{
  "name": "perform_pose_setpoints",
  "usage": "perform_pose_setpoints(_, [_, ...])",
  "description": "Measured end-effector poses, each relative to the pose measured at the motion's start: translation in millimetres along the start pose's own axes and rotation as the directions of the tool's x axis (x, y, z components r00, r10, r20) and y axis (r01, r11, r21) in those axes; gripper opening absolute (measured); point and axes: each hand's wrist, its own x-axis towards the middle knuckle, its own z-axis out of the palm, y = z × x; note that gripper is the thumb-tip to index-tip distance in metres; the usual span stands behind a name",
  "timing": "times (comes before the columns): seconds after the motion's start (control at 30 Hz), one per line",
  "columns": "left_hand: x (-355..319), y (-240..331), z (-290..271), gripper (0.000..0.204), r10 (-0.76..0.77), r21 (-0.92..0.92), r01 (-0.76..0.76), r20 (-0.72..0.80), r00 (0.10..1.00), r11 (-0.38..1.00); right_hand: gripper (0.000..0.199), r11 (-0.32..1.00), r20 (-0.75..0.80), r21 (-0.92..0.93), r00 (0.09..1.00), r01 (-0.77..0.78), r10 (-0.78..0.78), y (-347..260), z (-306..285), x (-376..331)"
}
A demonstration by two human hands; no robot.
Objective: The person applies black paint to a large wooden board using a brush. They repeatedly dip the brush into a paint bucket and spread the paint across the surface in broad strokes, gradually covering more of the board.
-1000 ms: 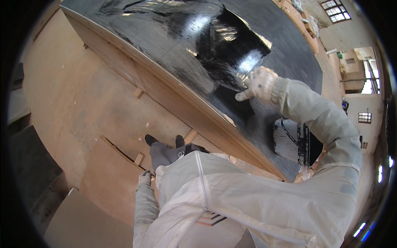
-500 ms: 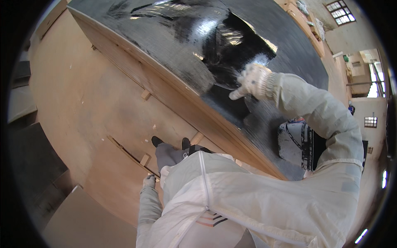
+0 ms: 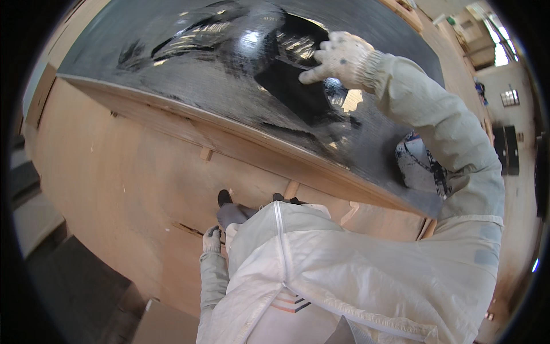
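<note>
Black sheet [image 3: 298,94] – right hand [image 3: 338,57] (gloved) flat on it, fingers [image 3: 312,73] spread.

- Packages, labels, signs, screens: none can be made out with certainty anywhere in the view.
- Possible package: a flat, pale brown cardboard-like sheet or box [image 3: 166,324] lies near, at the lower left, on the dark floor beside the wooden base; only one corner shows, and whether it is a closed box cannot be told.
- Possible container: a round, grey-white vessel with dark smears [image 3: 421,166] stands at the right, just beside the far edge of the black surface, partly hidden behind a sleeve; no label shows on it.
</note>
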Motion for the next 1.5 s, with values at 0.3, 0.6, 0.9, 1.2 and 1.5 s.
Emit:
perform_pose_setpoints(0.3, [126.9,145.0,-81.5,0.027,0.152,0.248,-0.215,0.251,0.956,0.945,0.056,0.937,0.463,0.162,0.862,-0.309,0.205,-72.9,45.1,-96.0])
perform_pose_setpoints(0.6, [210.6,202.1,-104.9,0.026,0.203,0.323,-0.343,0.397,0.895,0.882,0.053,0.787,0.584,-0.073,0.613,-0.612,0.531,-80.1,-0.5,-139.0])
perform_pose_setpoints(0.9, [185.0,203.2,-49.6,0.024,0.208,0.294,-0.434,0.571,0.794,0.852,0.056,0.646,0.680,0.008,0.477,-0.763,0.556,-122.3,28.2,-129.0])
perform_pose_setpoints(1.2, [172.1,217.1,-69.8,0.025,0.152,0.475,-0.506,0.604,0.782,0.720,0.061,0.538,0.585,0.096,0.485,-0.838,0.650,-126.8,41.4,-170.0])
perform_pose_setpoints(1.5, [183.3,241.8,-53.1,0.027,0.203,0.398,-0.489,0.576,0.792,0.776,0.070,0.496,0.650,0.069,0.416,-0.866,0.636,-147.9,58.3,-178.3])
